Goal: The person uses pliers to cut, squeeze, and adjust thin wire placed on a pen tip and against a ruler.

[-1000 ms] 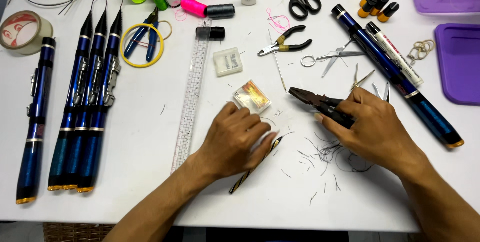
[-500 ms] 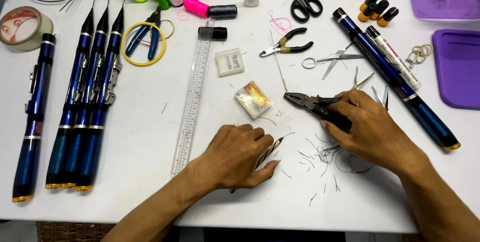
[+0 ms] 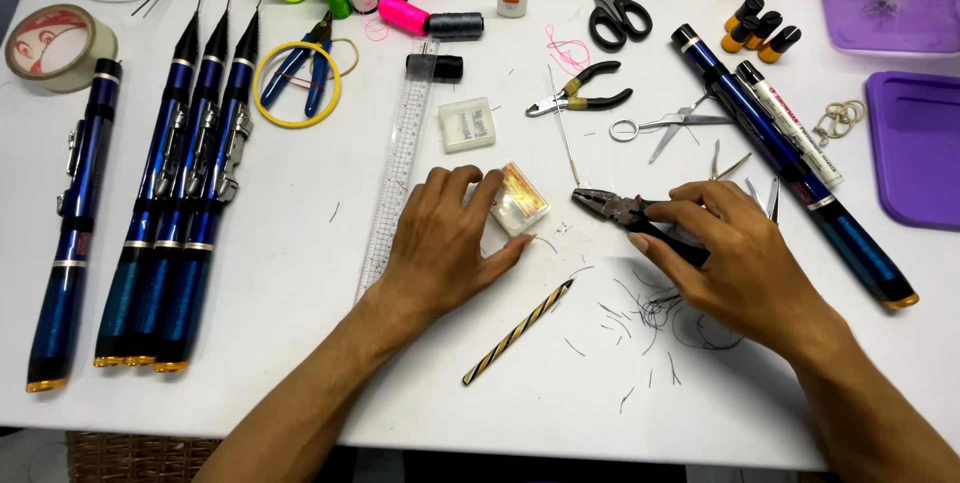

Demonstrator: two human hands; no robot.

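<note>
Left hand (image 3: 445,243): palm down, fingers spread loose on the small clear box (image 3: 520,200), grasping nothing.
Right hand (image 3: 725,253): clenched round the pliers (image 3: 625,211), nose pointing at the box.
Striped stick (image 3: 517,332): flat on white surface (image 3: 300,343), below both hands.
Ruler (image 3: 400,168): beside left hand.

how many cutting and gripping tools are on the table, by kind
Scissors: 2, black-handled and small silver
Pliers: 3, blue-handled, black-handled, and the pair under the right hand
Tweezers: 2, one pair and another
Total: 7
The left hand touches the small clear box.
</note>
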